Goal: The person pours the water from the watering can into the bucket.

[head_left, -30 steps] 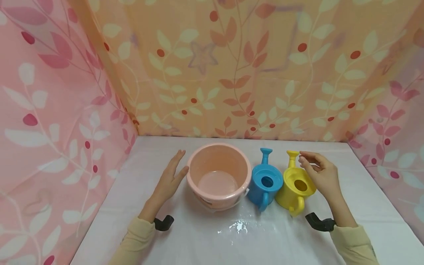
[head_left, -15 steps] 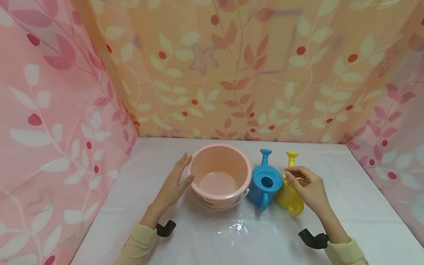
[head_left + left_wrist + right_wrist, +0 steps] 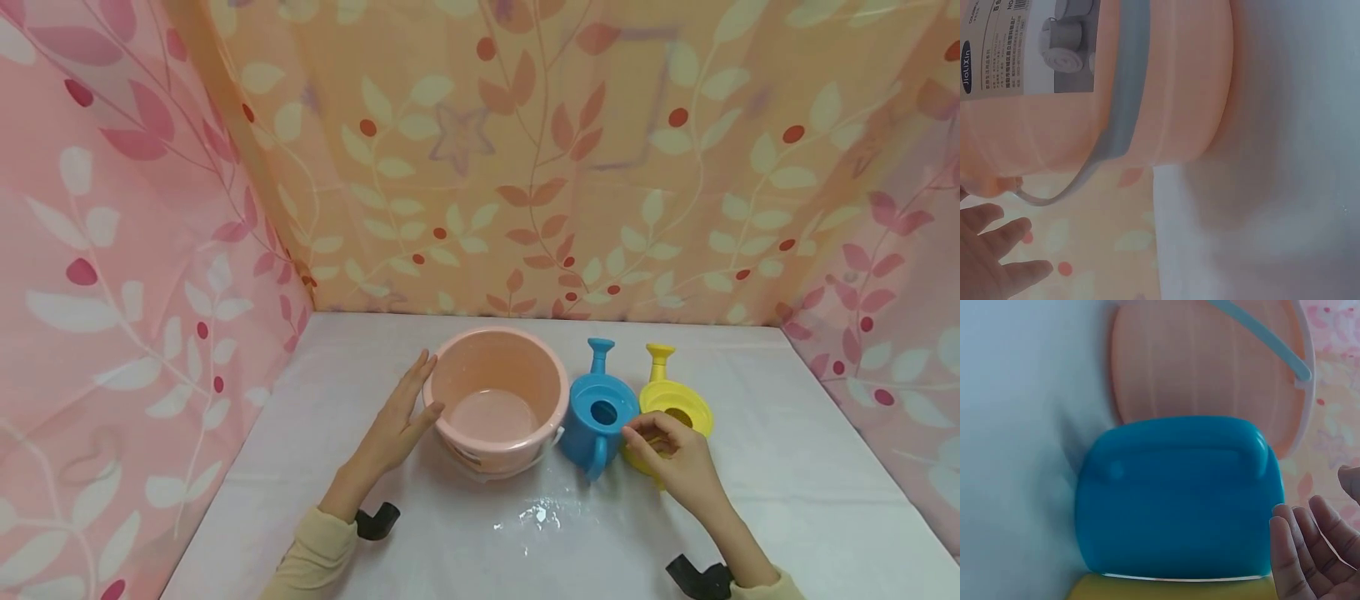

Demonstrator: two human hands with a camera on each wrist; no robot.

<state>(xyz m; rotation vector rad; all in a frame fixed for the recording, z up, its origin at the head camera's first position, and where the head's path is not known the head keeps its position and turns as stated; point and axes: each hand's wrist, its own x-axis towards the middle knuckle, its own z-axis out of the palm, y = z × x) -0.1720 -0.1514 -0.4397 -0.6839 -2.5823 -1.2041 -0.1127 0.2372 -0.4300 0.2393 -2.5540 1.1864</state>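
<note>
A pale pink bucket [image 3: 498, 462] stands upright on the white-covered table. My left hand [image 3: 393, 425] is at its left rim with fingers extended; whether they touch the rim is unclear. In the left wrist view, the bucket's hanging handle [image 3: 1129, 81] and a paper label [image 3: 1029, 47] show. Right of the bucket stands a blue watering can [image 3: 581, 437], and beside that a yellow watering can [image 3: 693, 408]. My right hand [image 3: 678, 462] hovers over the yellow can's handle side, near the blue can's handle [image 3: 598, 458]. Its fingers are loosely bent and hold nothing.
Water drops [image 3: 542, 512] glisten on the white table covering [image 3: 450, 550] in front of the bucket. Leaf-patterned cloth hangs around the table, orange cloth [image 3: 420, 192] behind and pink cloth [image 3: 150, 250] at the left. Black curved pieces [image 3: 378, 521] sit at both wrists.
My right hand has moved from beside the yellow can's spout towards me and leftward, across that can. The left hand has shifted slightly right, closer to the bucket's rim.
</note>
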